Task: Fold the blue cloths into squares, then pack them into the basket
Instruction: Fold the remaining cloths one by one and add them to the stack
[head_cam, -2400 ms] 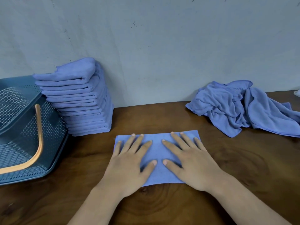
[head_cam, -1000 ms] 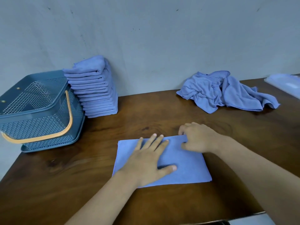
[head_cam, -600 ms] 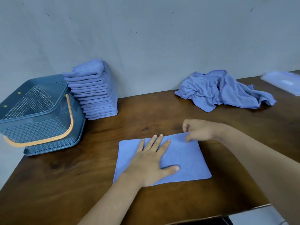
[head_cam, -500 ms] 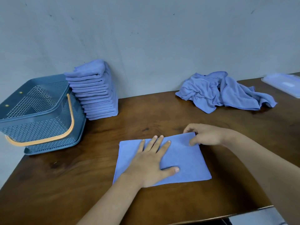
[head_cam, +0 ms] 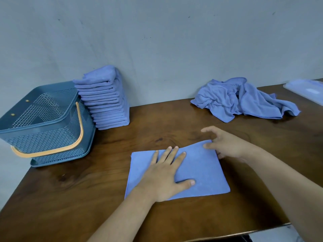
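The cloth lay on the table right in front of me, my left hand flat on its middle and my right hand at its far right corner. Far left stood the basket, with the stack of folded cloths just beside it on the right, against the wall. The heap of unfolded cloths lay at the far right, near the wall.

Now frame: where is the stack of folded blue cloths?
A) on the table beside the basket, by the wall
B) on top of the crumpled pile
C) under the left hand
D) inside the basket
A: the stack of folded cloths stands on the table just right of the basket, with its back close to the wall.
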`<control>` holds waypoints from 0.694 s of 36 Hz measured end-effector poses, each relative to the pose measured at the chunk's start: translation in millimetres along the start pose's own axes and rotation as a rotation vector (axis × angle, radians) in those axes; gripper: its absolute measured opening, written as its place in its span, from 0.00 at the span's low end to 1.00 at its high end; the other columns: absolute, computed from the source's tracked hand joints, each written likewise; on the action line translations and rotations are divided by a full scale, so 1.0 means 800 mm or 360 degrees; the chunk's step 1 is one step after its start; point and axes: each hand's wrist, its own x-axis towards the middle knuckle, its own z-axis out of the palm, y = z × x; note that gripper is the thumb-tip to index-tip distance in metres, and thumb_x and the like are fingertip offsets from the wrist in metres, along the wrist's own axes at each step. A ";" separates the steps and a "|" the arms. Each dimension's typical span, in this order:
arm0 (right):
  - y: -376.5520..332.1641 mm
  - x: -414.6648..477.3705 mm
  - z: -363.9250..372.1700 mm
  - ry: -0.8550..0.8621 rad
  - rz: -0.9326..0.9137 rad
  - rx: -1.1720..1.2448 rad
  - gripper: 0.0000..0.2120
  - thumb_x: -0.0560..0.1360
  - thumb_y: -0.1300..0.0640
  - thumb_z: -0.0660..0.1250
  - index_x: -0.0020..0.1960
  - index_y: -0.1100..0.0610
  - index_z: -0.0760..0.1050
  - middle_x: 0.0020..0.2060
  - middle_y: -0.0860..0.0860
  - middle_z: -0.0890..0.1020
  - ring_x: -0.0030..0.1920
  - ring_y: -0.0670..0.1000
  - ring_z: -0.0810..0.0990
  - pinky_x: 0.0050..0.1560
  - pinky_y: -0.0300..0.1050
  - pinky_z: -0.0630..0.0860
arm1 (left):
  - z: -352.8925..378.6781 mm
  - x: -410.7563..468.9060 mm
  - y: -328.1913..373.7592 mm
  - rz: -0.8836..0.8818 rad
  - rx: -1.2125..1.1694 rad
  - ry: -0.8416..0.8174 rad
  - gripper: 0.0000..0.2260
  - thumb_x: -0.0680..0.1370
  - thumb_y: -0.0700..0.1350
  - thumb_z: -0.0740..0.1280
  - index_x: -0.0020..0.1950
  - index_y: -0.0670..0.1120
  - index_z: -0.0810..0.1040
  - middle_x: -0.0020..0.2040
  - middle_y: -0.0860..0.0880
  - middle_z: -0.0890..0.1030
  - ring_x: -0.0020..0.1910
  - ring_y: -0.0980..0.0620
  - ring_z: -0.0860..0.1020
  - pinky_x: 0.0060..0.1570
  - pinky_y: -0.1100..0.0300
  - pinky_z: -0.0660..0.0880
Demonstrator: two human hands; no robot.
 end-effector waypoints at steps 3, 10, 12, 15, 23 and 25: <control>0.018 -0.020 0.015 0.0182 -0.0115 0.0226 0.05 0.84 0.57 0.67 0.56 0.48 0.77 0.49 0.61 0.83 0.43 0.59 0.81 0.45 0.54 0.81 | 0.000 -0.001 -0.001 0.0011 0.0007 0.0004 0.43 0.77 0.80 0.47 0.86 0.62 0.40 0.86 0.59 0.37 0.82 0.59 0.32 0.82 0.42 0.36; 0.041 -0.028 0.038 0.0509 -0.0251 0.0297 0.13 0.84 0.65 0.57 0.44 0.53 0.73 0.40 0.59 0.75 0.37 0.55 0.69 0.40 0.54 0.70 | 0.002 0.001 0.000 0.0009 0.0004 0.0018 0.43 0.77 0.80 0.49 0.86 0.62 0.41 0.85 0.59 0.36 0.82 0.59 0.31 0.83 0.42 0.38; 0.041 -0.029 0.035 0.0418 -0.0242 0.0267 0.15 0.84 0.64 0.57 0.44 0.54 0.77 0.41 0.56 0.75 0.41 0.57 0.72 0.42 0.56 0.73 | 0.002 0.002 0.000 -0.0002 -0.0005 0.0015 0.43 0.77 0.80 0.48 0.86 0.62 0.41 0.85 0.59 0.37 0.82 0.59 0.31 0.83 0.42 0.38; 0.036 -0.041 0.034 0.0263 -0.0152 0.0294 0.18 0.85 0.59 0.58 0.51 0.49 0.86 0.52 0.49 0.85 0.51 0.55 0.83 0.50 0.53 0.81 | 0.003 0.001 -0.001 -0.0015 -0.0008 0.0013 0.43 0.77 0.80 0.48 0.86 0.62 0.41 0.85 0.60 0.36 0.82 0.60 0.31 0.83 0.42 0.38; 0.045 -0.068 0.038 0.0110 -0.0321 0.0019 0.16 0.78 0.54 0.76 0.63 0.40 0.82 0.53 0.38 0.85 0.55 0.38 0.83 0.51 0.33 0.78 | 0.000 0.000 -0.001 -0.0012 -0.0016 -0.0003 0.43 0.76 0.81 0.48 0.85 0.63 0.39 0.85 0.61 0.35 0.81 0.61 0.30 0.82 0.42 0.38; 0.047 -0.076 0.040 0.0186 -0.0345 0.0129 0.17 0.78 0.55 0.77 0.64 0.42 0.81 0.55 0.39 0.86 0.56 0.41 0.84 0.54 0.36 0.80 | -0.001 0.001 0.007 -0.0005 -0.0024 -0.0024 0.44 0.76 0.81 0.48 0.85 0.63 0.39 0.85 0.61 0.34 0.81 0.60 0.30 0.82 0.42 0.37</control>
